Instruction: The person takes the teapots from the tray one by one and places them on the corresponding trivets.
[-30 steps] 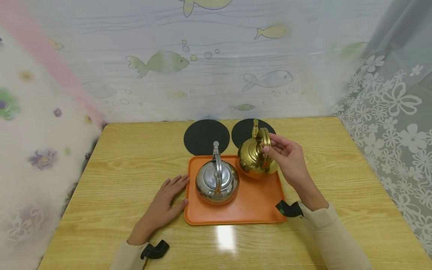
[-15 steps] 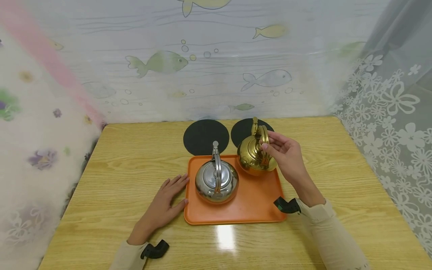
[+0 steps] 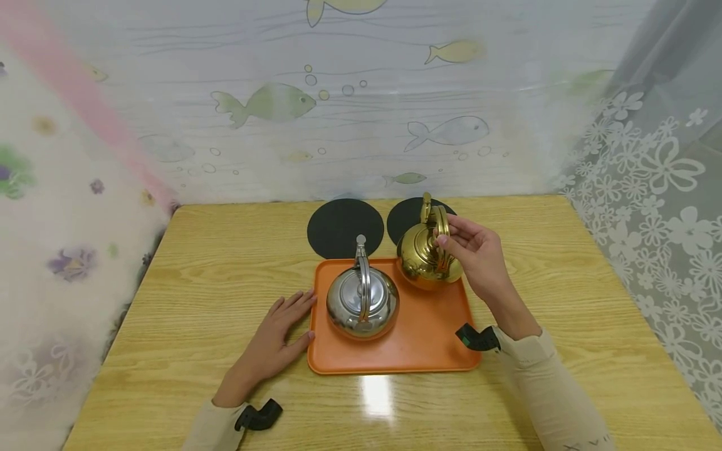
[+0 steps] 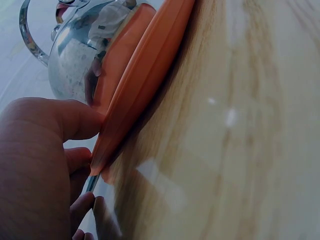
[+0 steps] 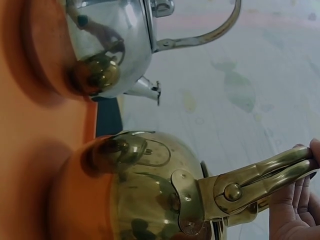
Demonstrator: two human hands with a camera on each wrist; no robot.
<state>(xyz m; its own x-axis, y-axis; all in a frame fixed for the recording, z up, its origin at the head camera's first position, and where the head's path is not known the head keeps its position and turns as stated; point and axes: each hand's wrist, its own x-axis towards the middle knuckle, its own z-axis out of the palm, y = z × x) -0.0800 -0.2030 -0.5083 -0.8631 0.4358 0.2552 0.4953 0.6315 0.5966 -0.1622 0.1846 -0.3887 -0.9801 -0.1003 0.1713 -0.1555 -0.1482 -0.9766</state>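
Now the gold kettle (image 3: 423, 260) has gone a bit back or up at the far right corner of the tray (image 3: 429, 338), so I think its move is under way. The right hand (image 3: 481, 260) pinches its handle (image 3: 443, 228); the left hand (image 3: 275, 338), fingers straight, holds nothing and touches the tray.

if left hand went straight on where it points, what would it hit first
The left hand would meet the orange tray first, at the left rim it seems to touch; beyond, perhaps the silver kettle, though depth is unclear.
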